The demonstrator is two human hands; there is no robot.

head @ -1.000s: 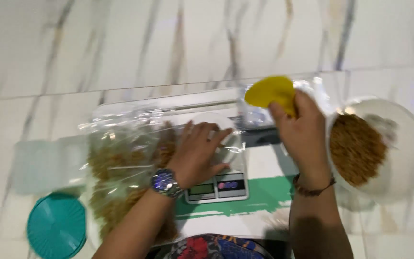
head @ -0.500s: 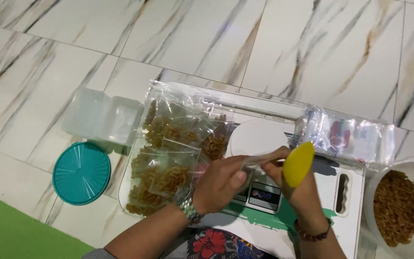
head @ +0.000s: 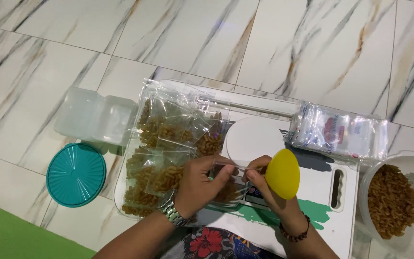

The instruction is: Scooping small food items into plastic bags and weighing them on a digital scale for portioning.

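My left hand (head: 201, 182) and my right hand (head: 264, 188) together pinch the top edge of a small clear bag of brown curly snacks (head: 231, 189), held low over a kitchen scale (head: 254, 140) with a round white platform. My right hand also grips a yellow scoop (head: 282, 173), which points up. The bag's lower part is mostly hidden by my fingers. A pile of filled clear snack bags (head: 168, 153) lies to the left of the scale, next to my left hand. Scale and bags rest on a white board (head: 327, 192).
A white bowl of loose brown snacks (head: 393, 201) stands at the right. A stack of empty clear bags (head: 339, 133) lies behind it. A clear plastic container (head: 94, 116) and its teal round lid (head: 76, 174) sit at the left on the marble floor. Green mat at lower left.
The view has swung left and back. My right hand came from the bowl side to the scale with the yellow scoop, and both hands now meet on a small bag.
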